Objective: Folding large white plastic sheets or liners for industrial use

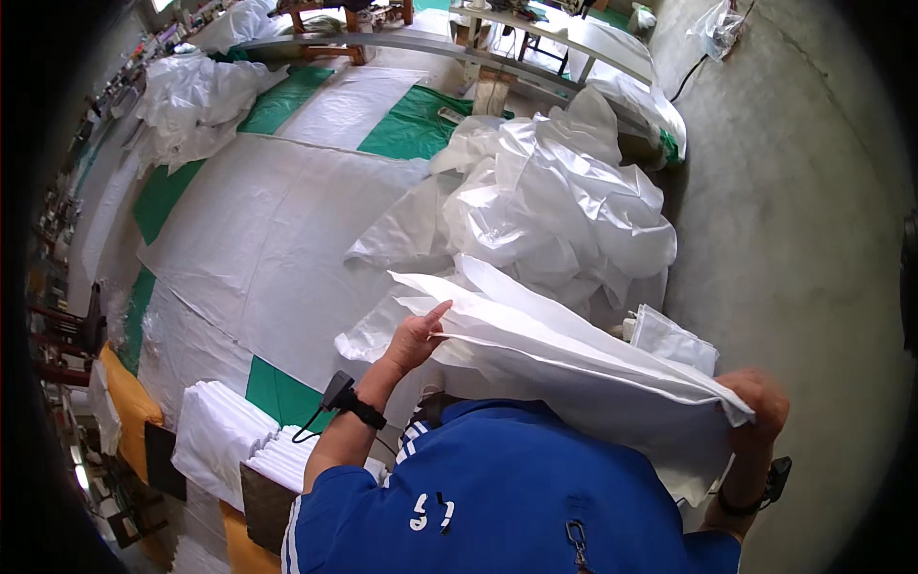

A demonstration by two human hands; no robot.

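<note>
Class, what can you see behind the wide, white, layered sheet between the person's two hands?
Beyond the sheet rises a crumpled heap of shiny, whitish sheeting; near the right hand sits some folded white material. Whatever the sheet overlaps cannot be seen.

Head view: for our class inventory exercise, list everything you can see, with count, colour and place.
Held sheet: layer count unclear, white, between both grips
Large heap: one, shiny white, beyond held sheet
Smaller heap: one, white, upper left
Folded stacks: two, white, lower left
Folded bundle: one, white, beyond held sheet
Floor sheeting: several pieces, white and green, centre and left
See-through bag: one, colourless, upper right
Concrete surface: one, grey, right
Left-edge clutter: too small to count
Shirt: one, blue, bottom
Wrist devices: two, black, one per wrist
Left grip: one, bare, held sheet's left part
Right grip: one, bare, held sheet's right end
</note>
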